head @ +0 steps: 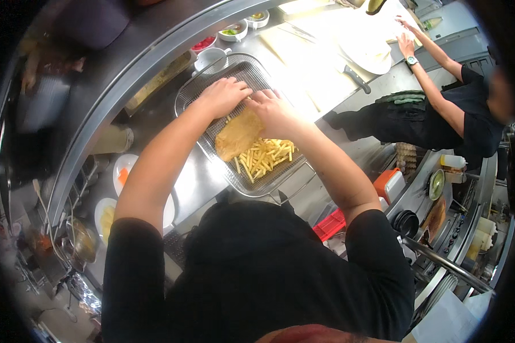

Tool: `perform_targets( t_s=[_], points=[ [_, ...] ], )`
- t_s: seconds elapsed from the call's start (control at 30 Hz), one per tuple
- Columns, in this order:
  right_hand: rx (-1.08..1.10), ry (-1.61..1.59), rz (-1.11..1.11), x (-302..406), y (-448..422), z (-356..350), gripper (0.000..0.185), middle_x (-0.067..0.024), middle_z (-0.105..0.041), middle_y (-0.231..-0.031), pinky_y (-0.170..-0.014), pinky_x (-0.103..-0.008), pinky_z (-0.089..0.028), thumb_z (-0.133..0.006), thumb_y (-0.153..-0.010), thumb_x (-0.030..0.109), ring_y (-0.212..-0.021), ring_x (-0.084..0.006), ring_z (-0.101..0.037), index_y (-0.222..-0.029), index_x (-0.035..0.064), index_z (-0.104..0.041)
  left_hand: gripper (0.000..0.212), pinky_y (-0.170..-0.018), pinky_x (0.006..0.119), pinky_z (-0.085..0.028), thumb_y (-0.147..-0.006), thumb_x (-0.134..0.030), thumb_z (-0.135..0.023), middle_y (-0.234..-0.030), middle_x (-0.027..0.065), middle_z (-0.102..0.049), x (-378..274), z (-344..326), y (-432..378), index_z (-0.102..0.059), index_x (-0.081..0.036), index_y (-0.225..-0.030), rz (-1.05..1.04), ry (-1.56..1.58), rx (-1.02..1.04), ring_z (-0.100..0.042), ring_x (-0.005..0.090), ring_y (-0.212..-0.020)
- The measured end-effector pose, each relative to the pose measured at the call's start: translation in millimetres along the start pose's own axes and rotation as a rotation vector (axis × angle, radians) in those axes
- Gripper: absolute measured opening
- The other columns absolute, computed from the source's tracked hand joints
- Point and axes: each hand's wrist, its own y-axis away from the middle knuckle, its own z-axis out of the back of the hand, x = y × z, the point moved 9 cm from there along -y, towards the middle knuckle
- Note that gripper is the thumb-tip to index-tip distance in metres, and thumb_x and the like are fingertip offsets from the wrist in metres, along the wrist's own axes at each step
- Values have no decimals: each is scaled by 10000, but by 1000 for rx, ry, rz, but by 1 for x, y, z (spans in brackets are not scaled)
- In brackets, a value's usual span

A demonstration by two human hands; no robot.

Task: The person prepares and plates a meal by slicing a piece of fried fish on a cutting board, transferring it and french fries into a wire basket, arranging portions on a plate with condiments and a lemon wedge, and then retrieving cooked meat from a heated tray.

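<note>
A wire mesh fry basket (249, 73) rests on the steel counter before me, holding a pile of French fries (264, 158) and a flat golden breaded cutlet (238, 133). My right hand (274, 109) lies along the cutlet's upper right edge, its thumb and fingers near my left hand. My left hand (225, 96) is just above the cutlet's far end, over the mesh, fingertips close to those of my right hand. The fingers hide the cutlet's far end, so whether the left hand grips it does not show.
White bowls (233, 31) and an empty white cup (211, 60) stand beyond the basket. A black-handled knife (356, 79) lies on the bright work surface at the right. A co-worker (429, 107) in black reaches over that surface. White plates (126, 165) with food are at the left.
</note>
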Motion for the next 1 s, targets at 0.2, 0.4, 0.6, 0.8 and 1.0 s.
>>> perform_targets(
  t_s=[0.2, 0.4, 0.6, 0.8, 1.0],
  points=[
    [-31, -187, -110, 1, 26, 16, 472, -130, -569, -1152, -968, -452, -495, -811, -703, 84, -1148, -341, -575, -1143, 64, -643, 184, -918, 436, -520, -850, -110, -638, -1083, 55, -652, -1, -6, -3, -695, -109, -1025, -68, -44, -38, -637, 293, -1074],
    [-196, -427, 40, 5, 52, 42, 215, -112, -583, -1004, -821, -435, -531, -704, -766, 4, -959, -351, -616, -957, 55, -619, 155, -903, 435, -494, -804, -128, -674, -993, 53, -659, -4, -7, 18, -681, -121, -958, -50, -58, -95, -640, 269, -1050],
    [-128, -493, 59, -2, 54, 47, 183, -111, -629, -893, -840, -429, -536, -704, -757, 17, -968, -344, -637, -916, 54, -622, 177, -938, 434, -484, -847, -155, -717, -1009, 49, -732, -6, 4, 62, -717, -151, -1024, 159, 52, 100, -648, 237, -1096],
    [-100, -446, 19, -20, 35, 79, 134, -127, -691, -899, -799, -387, -553, -726, -815, 33, -864, -287, -678, -941, 38, -683, 221, -993, 433, -484, -859, -135, -726, -1023, 101, -739, -24, 59, 146, -710, -78, -1072, 259, 450, 60, -682, 329, -1025],
    [-11, -581, 54, -46, -34, 76, 140, -73, -735, -897, -705, -328, -563, -748, -819, 60, -776, -149, -687, -952, 26, -720, 254, -964, 452, -508, -863, -155, -733, -1057, 122, -734, -50, 85, 184, -696, -75, -1101, 307, 659, -124, -685, 342, -1047]
  ],
)
